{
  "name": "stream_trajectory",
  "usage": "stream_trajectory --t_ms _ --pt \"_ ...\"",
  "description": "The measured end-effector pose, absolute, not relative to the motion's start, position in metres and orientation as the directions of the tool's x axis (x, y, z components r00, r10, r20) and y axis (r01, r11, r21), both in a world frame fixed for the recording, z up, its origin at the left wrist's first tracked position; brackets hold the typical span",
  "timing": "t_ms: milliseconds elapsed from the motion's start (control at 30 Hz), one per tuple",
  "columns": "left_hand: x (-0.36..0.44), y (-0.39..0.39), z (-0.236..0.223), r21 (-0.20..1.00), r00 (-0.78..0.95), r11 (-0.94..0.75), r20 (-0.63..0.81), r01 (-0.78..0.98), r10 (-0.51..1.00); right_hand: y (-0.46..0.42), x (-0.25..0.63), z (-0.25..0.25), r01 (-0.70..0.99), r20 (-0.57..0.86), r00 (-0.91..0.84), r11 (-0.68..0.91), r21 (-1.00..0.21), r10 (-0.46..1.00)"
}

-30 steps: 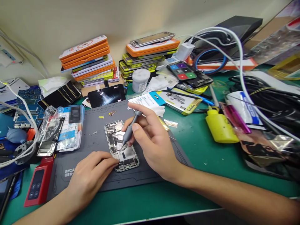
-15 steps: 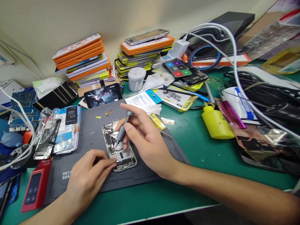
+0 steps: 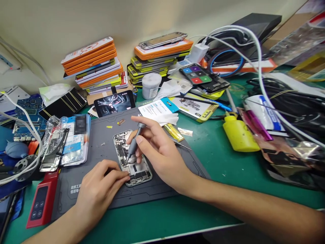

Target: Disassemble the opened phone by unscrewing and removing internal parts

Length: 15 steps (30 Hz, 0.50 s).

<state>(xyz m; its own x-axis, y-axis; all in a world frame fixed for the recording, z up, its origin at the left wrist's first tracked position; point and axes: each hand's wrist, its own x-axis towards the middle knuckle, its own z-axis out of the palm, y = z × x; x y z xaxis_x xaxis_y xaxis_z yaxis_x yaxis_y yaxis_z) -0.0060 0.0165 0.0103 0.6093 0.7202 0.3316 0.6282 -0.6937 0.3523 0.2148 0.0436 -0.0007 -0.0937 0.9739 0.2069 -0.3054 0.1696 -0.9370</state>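
Observation:
An opened phone [image 3: 139,168] with bare inner parts lies on the dark grey mat [image 3: 167,192]. My right hand [image 3: 162,154] is closed around a grey precision screwdriver [image 3: 133,147]. Its index finger rests over the cap, and thumb and other fingers pinch the shaft. The tip points down at the left-middle of the phone, near the board's lower end; whether it sits in a screw is too small to tell. My left hand [image 3: 100,185] has its fingers pressed together against the phone's lower left edge, gripping it there.
Small flex parts [image 3: 121,121] lie beyond the phone. A lit phone [image 3: 114,103] leans at the back, before stacked boxes [image 3: 93,66]. A red device [image 3: 42,201] stands left. Right are a thin pointed tool [image 3: 183,145], a yellow bottle [image 3: 240,135] and a white cable [image 3: 259,61].
My right hand has shifted the screwdriver tip slightly left and down across the phone. The left hand stays at the phone's edge. The lit phone's picture has changed, and the camera has swayed slightly.

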Motion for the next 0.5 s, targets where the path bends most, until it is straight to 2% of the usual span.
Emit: stream_trajectory --t_ms 500 --pt "-0.007 0.0139 0.0116 0.328 0.619 -0.717 0.363 0.615 0.696 0.0406 0.2136 0.0003 -0.33 0.159 -0.106 0.116 -0.937 0.982"
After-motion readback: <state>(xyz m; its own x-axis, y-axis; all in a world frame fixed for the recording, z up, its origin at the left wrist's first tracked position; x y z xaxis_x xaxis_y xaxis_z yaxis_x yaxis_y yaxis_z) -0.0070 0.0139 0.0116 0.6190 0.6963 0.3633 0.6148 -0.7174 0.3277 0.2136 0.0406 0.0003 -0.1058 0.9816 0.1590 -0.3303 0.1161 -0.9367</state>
